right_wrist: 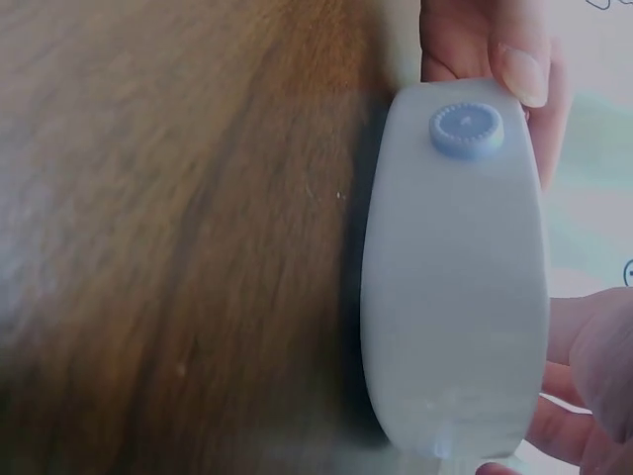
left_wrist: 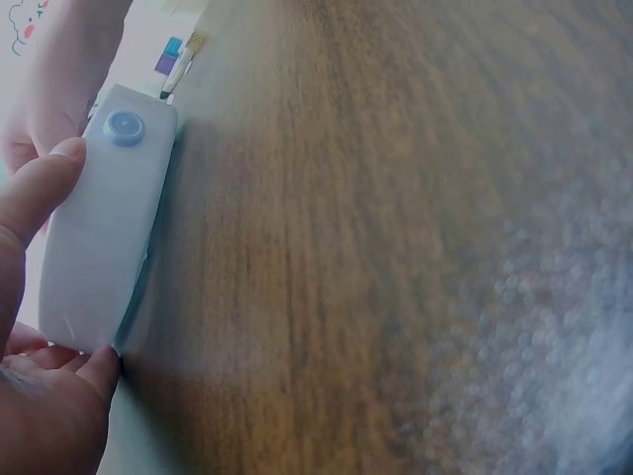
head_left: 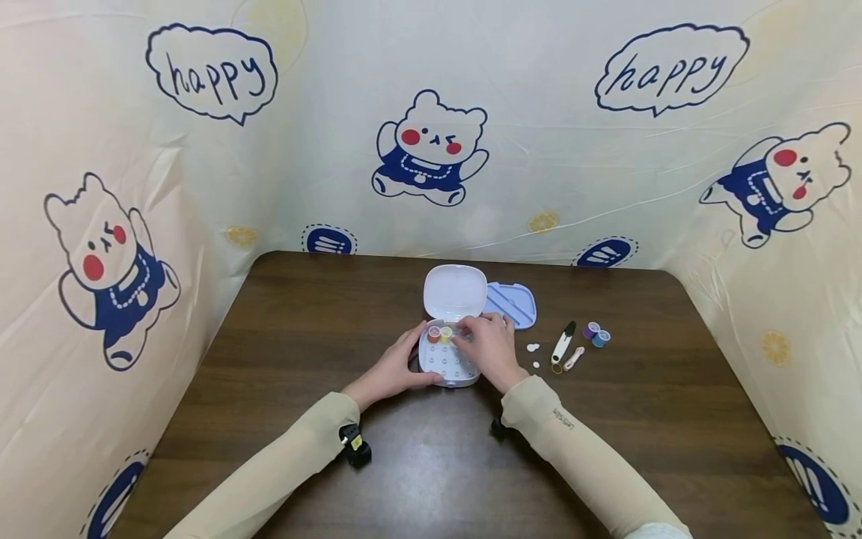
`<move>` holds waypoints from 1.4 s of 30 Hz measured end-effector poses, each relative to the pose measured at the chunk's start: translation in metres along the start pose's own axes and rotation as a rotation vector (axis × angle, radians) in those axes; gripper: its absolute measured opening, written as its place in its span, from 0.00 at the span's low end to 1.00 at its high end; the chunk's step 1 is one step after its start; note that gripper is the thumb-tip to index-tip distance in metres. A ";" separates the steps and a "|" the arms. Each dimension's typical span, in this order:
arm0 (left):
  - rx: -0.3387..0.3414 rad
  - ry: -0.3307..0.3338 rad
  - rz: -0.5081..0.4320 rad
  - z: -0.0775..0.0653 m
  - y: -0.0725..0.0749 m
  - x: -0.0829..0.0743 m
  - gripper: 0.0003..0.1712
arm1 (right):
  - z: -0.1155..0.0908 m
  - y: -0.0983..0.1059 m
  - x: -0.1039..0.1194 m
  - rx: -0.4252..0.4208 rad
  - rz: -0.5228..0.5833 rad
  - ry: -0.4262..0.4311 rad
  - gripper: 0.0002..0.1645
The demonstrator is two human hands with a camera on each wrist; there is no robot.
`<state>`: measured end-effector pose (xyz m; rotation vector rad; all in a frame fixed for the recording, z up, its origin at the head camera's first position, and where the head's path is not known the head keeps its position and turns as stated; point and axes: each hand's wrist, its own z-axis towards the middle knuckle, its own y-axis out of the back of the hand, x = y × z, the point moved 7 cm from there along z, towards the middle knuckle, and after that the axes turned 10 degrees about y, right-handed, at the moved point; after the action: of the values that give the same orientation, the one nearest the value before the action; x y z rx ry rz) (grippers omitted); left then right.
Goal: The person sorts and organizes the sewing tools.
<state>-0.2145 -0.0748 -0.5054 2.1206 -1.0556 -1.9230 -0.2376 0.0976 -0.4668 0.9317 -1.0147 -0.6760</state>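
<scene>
A white sewing-kit box stands with its lid raised, its inside set with small pegs. An orange thread spool and a yellow thread spool sit side by side near the hinge. My left hand grips the box's left side, thumb at the front edge. Over the box's back right corner, my right hand pinches a small thread spool, mostly hidden by the fingers, beside the yellow one. In the right wrist view, the box front bears a round blue button.
A blue tray lies behind the box on the right. To the right are small white pieces, white thread snips, a small pale tool, a purple spool and a blue spool. A printed curtain surrounds the brown table.
</scene>
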 end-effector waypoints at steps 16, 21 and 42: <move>0.015 0.021 0.001 0.000 0.000 0.002 0.65 | -0.019 0.018 -0.010 -0.103 0.061 0.036 0.14; 0.011 0.025 0.010 0.000 -0.001 0.003 0.65 | -0.026 0.027 -0.013 -0.134 0.059 0.043 0.13; -0.003 0.030 0.016 0.000 0.000 0.004 0.65 | -0.055 0.055 -0.050 -0.202 0.046 0.024 0.14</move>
<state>-0.2142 -0.0767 -0.5087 2.1261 -1.0606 -1.8789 -0.2038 0.1821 -0.4503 0.7360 -0.9254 -0.7128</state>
